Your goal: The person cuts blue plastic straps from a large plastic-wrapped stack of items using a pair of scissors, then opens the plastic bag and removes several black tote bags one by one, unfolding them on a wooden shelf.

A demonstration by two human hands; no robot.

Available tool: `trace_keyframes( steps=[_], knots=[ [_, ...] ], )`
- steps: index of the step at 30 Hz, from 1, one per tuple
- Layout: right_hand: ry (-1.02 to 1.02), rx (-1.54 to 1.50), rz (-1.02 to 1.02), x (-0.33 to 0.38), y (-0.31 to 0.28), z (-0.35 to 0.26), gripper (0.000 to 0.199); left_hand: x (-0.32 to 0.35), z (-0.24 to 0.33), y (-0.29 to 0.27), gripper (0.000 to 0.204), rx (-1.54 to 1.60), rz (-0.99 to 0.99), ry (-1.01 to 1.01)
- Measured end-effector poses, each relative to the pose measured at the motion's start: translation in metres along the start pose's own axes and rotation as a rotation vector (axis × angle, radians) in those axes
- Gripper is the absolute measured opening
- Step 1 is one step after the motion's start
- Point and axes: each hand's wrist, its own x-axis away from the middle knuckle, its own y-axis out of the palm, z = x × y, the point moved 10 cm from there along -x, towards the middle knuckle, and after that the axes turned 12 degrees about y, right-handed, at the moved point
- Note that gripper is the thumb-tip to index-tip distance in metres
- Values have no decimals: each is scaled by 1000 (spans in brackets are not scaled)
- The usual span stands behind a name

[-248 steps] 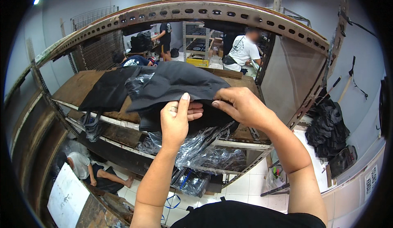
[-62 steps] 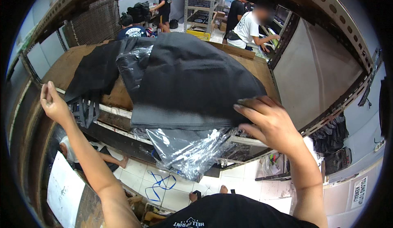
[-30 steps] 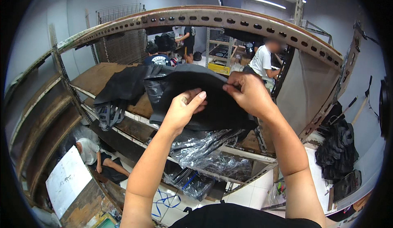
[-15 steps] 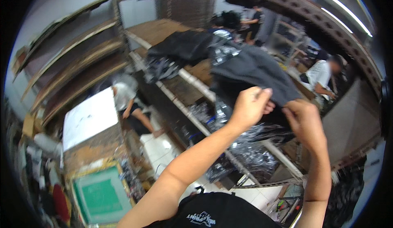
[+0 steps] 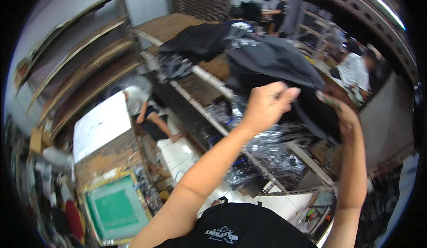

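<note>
Your left arm (image 5: 215, 161) slants up to the right, elbow a bit bent, and the left hand (image 5: 268, 107) is curled in, thumb up close to the forefinger. Your right forearm (image 5: 353, 168) is pretty much vertical, right hand (image 5: 346, 113) tipped inward, fingers kinda blurry, so grip's hard to tell.

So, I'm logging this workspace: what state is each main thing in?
Black cloth by the hands: partly raised, layers parted
Left hand: fingers curled, grip unclear
Right hand: at the cloth's right edge, grip unclear
Clear plastic: crumpled
Green screen: framed, face up
White sheet: dark-marked
</note>
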Motion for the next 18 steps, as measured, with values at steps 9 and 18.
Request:
trace_keyframes(
  steps=[9,18],
  knots=[
    [-424,29,433,2,-58,-75,14,19,13,-54,36,-1141,-48,-162],
    [-447,82,403,25,-41,-90,15,-25,83,56,25,-670,-528,588]
  ],
)
